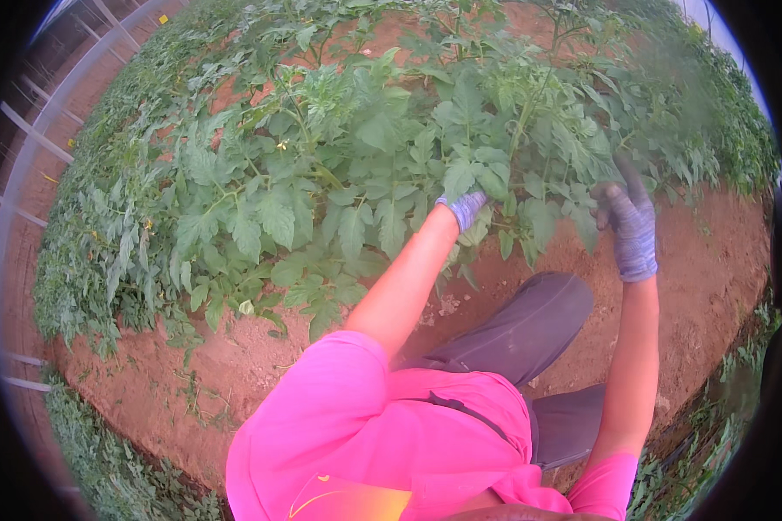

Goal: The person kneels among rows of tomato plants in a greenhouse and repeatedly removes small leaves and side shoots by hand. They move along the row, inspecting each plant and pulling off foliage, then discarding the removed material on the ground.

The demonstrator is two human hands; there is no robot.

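Note:
A row of leafy tomato plants (339, 130) stands before me, with a small yellow flower (282, 144) showing among the leaves. My left hand (466, 207), in a blue-purple knit glove, reaches into the foliage; leaves cover its fingers, so what it touches is hidden. My right hand (627, 218) wears a matching glove with dark, soiled fingers. It is raised at the right edge of the foliage beside some leaves, index finger extended and the others bent. Nothing can be seen held in it.
Bare reddish soil (697, 260) lies along the row and under my bent legs (528, 325). Another strip of green plants (104, 449) runs at the lower left. Pale poles (36, 133) cross the far left edge, near a curved translucent band.

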